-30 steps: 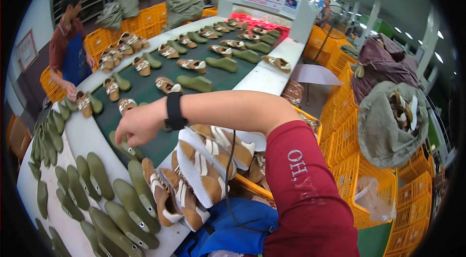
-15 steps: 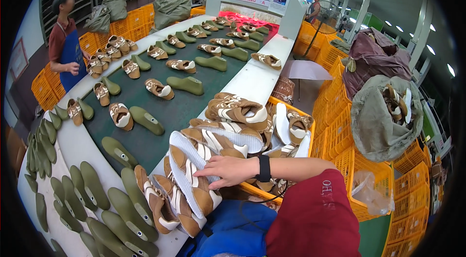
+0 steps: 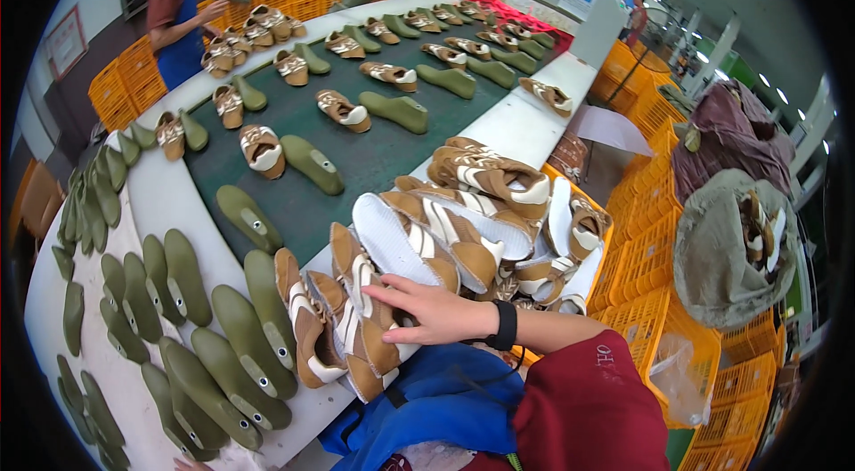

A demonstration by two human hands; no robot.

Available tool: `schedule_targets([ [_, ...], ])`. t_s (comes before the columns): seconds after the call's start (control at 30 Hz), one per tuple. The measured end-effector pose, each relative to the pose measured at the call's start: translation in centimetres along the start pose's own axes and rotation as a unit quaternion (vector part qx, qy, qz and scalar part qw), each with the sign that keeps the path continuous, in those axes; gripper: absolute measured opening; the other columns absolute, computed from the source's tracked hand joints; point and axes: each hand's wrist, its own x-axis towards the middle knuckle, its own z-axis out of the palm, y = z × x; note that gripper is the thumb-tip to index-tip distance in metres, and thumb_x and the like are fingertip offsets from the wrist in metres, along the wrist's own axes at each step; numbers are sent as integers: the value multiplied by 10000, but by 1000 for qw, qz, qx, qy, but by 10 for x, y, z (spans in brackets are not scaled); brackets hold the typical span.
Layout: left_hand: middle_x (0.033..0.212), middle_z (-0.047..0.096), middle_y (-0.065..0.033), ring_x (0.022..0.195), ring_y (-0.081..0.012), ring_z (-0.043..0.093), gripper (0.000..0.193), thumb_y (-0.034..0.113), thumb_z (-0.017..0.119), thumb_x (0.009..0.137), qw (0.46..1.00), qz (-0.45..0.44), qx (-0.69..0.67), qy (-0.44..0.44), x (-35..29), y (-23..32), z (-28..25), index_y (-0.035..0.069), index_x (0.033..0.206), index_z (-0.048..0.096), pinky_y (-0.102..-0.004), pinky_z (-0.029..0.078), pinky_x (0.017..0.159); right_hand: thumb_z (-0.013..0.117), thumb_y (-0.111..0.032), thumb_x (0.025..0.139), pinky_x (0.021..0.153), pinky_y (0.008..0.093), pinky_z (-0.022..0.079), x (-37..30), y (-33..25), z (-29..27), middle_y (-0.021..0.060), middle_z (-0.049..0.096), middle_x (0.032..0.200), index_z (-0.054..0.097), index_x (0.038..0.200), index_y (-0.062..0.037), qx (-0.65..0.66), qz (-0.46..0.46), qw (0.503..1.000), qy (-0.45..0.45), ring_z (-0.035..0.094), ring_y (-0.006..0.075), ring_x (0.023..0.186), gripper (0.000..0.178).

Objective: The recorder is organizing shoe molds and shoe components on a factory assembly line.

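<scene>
My right hand lies with fingers stretched out on a brown sneaker upper with white stripes. That shoe leans on edge against a row of similar shoes at the table's near edge. Just beyond my fingers, another shoe turns its white underside up, beside a pile of brown shoes. Of my left hand only a sliver shows at the lower edge, near the green shoe lasts; its fingers are mostly cut off.
A dark green conveyor belt carries shoes paired with lasts. More lasts stand on the white table at left. An orange crate with shoes is at my right, beyond it stacked crates. Across the belt stands a co-worker in a blue apron.
The view has swung left. The shoe under my right hand has turned from white underside up to striped side up, against the row. A sliver of my left hand has appeared below.
</scene>
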Motion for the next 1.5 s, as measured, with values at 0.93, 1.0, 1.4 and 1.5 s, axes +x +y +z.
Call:
schedule_targets([
  [0.93, 1372, 319, -66, 1225, -290, 336, 496, 371, 360, 863, 993, -93, -52, -57, -21, -6, -20, 228, 1334, 298, -499, 333, 921, 507, -5, 832, 649, 251, 488, -10, -16, 18, 155, 582, 1019, -33, 1393, -190, 416, 96, 899, -100, 584, 124, 666, 801],
  [1.0, 1363, 333, -72, 1216, -284, 351, 492, 344, 364, 861, 993, -91, -48, -54, -22, -6, -24, 225, 1333, 300, -490, 346, 915, 514, -6, 832, 645, 247, 489, -11, -12, 13, 134, 586, 982, -20, 1394, -177, 434, 102, 891, -79, 583, 117, 676, 793],
  [1.4, 1365, 338, -76, 1235, -281, 324, 532, 504, 352, 870, 990, -105, -81, -37, -27, 3, -37, 189, 1298, 378, -469, 297, 953, 503, -220, 877, 537, 141, 404, 17, -27, -88, -21, 563, 819, 493, 1086, -41, 532, 98, 836, 95, 489, 8, 608, 275],
  [1.5, 1365, 339, -77, 1238, -281, 321, 541, 513, 352, 867, 990, -106, -85, -39, -27, 4, -43, 188, 1299, 379, -470, 291, 958, 428, -262, 907, 555, 164, 381, 35, -44, -86, 6, 600, 953, 480, 1143, -55, 609, 167, 754, 180, 513, 35, 703, 318],
])
